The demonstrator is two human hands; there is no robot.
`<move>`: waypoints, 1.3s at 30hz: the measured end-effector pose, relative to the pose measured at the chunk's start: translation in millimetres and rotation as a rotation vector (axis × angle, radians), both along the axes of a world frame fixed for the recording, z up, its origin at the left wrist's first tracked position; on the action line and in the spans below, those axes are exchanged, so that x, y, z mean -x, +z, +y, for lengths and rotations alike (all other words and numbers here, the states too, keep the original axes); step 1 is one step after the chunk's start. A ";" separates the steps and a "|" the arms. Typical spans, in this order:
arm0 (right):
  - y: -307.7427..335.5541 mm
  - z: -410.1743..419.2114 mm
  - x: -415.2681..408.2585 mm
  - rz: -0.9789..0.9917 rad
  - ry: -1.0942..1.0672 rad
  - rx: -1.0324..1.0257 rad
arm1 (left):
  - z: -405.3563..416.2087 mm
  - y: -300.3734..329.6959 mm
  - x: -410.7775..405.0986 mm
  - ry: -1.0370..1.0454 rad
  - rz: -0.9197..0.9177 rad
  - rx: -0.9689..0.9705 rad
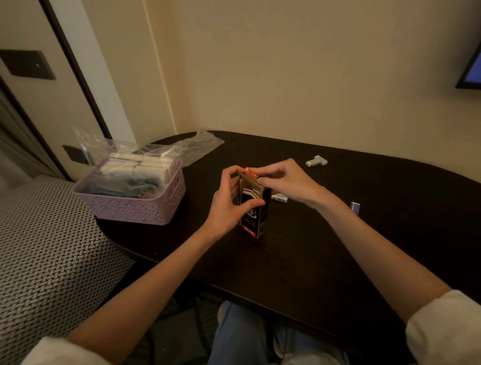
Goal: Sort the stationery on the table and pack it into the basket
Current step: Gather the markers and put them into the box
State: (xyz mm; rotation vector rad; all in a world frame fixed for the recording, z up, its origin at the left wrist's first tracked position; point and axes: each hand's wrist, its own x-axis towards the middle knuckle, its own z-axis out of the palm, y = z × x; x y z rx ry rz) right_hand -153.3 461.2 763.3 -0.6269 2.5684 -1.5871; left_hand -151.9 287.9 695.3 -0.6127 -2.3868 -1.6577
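Cardboard, dark with gold and red print: the box (253, 206) stood upright on the dark table (346, 233), right of the lilac basket (133, 206). In the head view we saw the left hand (226, 207) gripping its side and the right hand (283, 180) pinching its top flap. We judged it light and crushable, best held by its long faces. Small erasers (316, 161) lay well apart on the table; clear room separated box and basket.
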 end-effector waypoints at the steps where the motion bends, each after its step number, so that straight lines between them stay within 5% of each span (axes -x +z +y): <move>1: -0.8 -0.3 0.4 -0.004 -0.009 0.003 | 1.1 -2.0 -2.1 0.014 -0.013 -0.022; 12: 0.4 -7.7 3.3 0.207 -0.288 -0.266 | 3.5 -41.4 -9.0 0.117 -0.242 0.247; 17: -5.4 -9.2 -0.6 0.289 -0.344 -0.446 | 9.4 -48.8 -9.9 0.154 -0.157 0.314; 25: -4.4 -30.7 15.5 0.264 -0.432 -0.051 | -48.1 5.8 -0.6 0.339 0.061 0.331; 31: 8.5 -94.9 19.9 0.212 -0.253 0.089 | -140.6 64.9 9.4 0.400 0.241 0.555; 39: 13.9 -201.4 37.9 0.175 -0.102 0.148 | -238.2 125.4 46.3 0.447 0.061 0.972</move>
